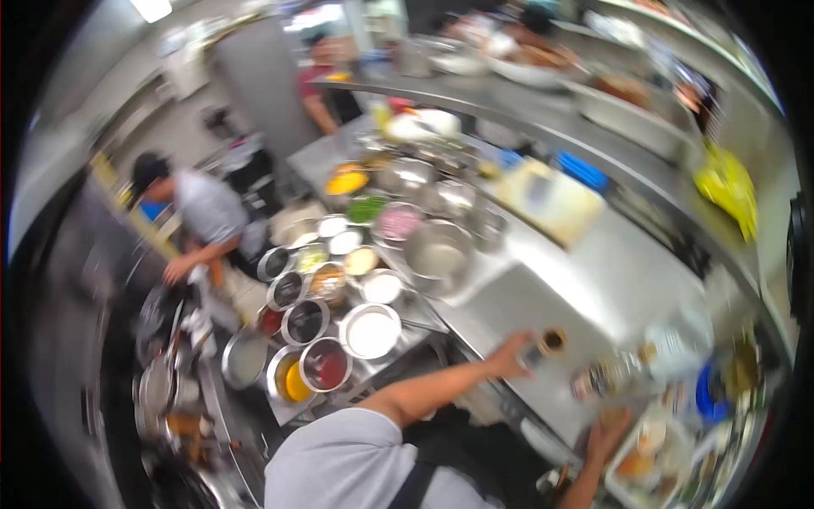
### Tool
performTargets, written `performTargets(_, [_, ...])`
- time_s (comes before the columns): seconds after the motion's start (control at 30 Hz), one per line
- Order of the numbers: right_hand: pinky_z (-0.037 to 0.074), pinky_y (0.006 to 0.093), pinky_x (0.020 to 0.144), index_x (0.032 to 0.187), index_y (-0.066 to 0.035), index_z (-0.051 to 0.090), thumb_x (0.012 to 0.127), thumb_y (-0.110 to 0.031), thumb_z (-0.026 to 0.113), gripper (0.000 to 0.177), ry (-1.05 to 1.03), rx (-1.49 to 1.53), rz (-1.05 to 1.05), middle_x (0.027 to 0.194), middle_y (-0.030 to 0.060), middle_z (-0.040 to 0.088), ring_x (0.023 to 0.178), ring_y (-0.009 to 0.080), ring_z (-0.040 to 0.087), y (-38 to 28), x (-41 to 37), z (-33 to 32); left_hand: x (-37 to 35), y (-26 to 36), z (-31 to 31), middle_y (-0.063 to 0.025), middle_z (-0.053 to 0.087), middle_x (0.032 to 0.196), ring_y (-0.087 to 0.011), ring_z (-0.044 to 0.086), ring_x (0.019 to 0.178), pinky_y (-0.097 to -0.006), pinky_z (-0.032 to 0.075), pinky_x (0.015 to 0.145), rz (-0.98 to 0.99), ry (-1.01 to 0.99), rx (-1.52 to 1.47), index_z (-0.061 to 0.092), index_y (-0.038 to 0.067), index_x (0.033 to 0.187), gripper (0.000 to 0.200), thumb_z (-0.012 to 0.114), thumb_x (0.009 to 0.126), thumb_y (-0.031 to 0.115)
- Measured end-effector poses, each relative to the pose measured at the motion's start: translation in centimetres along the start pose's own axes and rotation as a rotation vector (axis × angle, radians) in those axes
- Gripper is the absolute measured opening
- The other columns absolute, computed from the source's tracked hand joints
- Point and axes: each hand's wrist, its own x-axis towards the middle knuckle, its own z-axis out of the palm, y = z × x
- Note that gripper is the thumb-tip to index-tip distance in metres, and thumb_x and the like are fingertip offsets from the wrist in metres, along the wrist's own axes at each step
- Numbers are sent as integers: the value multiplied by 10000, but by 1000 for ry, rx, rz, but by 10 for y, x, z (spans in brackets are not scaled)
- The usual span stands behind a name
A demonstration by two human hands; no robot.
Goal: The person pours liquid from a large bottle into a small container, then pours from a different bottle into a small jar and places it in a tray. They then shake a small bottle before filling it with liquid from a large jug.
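Observation:
My left hand [510, 356] reaches out over the steel worktop [526, 310], its fingers closed round a small clear jar [532, 353]. A dark round end [553, 341] shows on the jar's far side; blur hides whether this is an opening or its contents. Lower right, my right hand [605, 434] is beside a white plastic tub [623, 492] with orange and pale pieces in it. Motion smears the right fingers, so what they hold, if anything, does not show. Between and beyond both hands, a clear bottle [623, 371] lies on its side on the worktop.
Several steel pots stand left, among them one with red sauce [327, 365] and one with white contents [370, 331]. A large pot [437, 254] and a cutting board [549, 202] are farther back. An overhead shelf [543, 109] crosses above. A co-worker [203, 204] bends at the left.

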Motion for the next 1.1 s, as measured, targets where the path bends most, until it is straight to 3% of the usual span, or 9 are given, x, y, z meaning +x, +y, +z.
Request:
performTargets(0.07, [170, 438, 1223, 1525, 48, 244, 717, -77, 651, 914, 18, -51, -106, 1557, 233, 306, 1466, 377, 266, -7, -7, -1, -16, 30, -23, -185, 397, 1470, -334, 413, 1373, -403, 341, 1155, -38, 22, -9, 335, 56, 1504, 1102, 936, 602, 256])
performTargets(0.13, [308, 403, 1151, 1431, -79, 491, 773, -358, 788, 773, -290, -1559, -447, 1466, 205, 483, 1323, 364, 468, 79, 17, -16, -19, 42, -28, -186, 408, 1453, -338, 424, 1360, -400, 351, 1147, -19, 70, 21, 339, 54, 1498, 1092, 932, 601, 244])
performTargets(0.23, [288, 440, 1155, 1433, -22, 453, 815, -355, 725, 752, -25, -675, 80, 1457, 251, 457, 1323, 415, 433, -18, 6, -11, -34, 58, -51, -191, 421, 1433, -351, 431, 1345, -404, 349, 1146, -38, 97, 13, 349, 52, 1488, 1070, 924, 605, 240])
performTargets(0.57, [324, 547, 1092, 1384, 57, 448, 893, -299, 644, 637, -37, -540, 96, 1338, 319, 509, 1246, 503, 451, -50, 16, -6, -57, 52, -71, -179, 435, 1424, -382, 414, 1342, -414, 332, 1150, -77, 127, 37, 380, 76, 1466, 1007, 908, 630, 264])
performTargets(0.7, [153, 448, 1228, 1535, 39, 235, 715, -108, 688, 948, 32, -362, -413, 1571, 240, 294, 1474, 390, 249, -14, 17, -14, -59, 38, -62, -177, 421, 1446, -371, 401, 1362, -411, 335, 1150, -100, 132, 41, 391, 69, 1462, 1012, 923, 631, 293])
performTargets(0.77, [132, 457, 1234, 1545, 27, 232, 688, -147, 746, 1015, -29, -260, -41, 1592, 240, 265, 1486, 396, 223, -64, 7, -14, -55, 38, -59, -181, 404, 1464, -361, 383, 1383, -412, 320, 1160, -122, 115, 6, 386, 61, 1463, 1017, 926, 637, 309])
performTargets(1.0, [338, 429, 1140, 1425, 33, 393, 756, -132, 769, 785, 217, -270, -78, 1397, 222, 472, 1325, 380, 448, -152, 20, -8, -33, 52, -45, -124, 447, 1386, -218, 475, 1227, -346, 441, 939, -198, 79, -105, 380, 81, 1458, 1006, 940, 641, 257])
performTargets(1.03, [397, 418, 1066, 1365, 27, 434, 770, -194, 801, 734, 278, -196, -91, 1290, 194, 514, 1225, 344, 506, -147, 22, -1, -28, 43, -42, -103, 460, 1359, -175, 527, 1131, -302, 519, 766, -146, 99, -17, 386, 113, 1462, 1002, 942, 638, 239])
performTargets(1.1, [430, 399, 987, 1307, 17, 470, 783, -261, 825, 691, 298, -184, 25, 1210, 166, 531, 1143, 295, 528, -179, 23, 9, -19, 65, -43, -113, 458, 1372, -224, 512, 1191, -349, 496, 867, -111, 71, -8, 393, 98, 1454, 1000, 942, 631, 232])
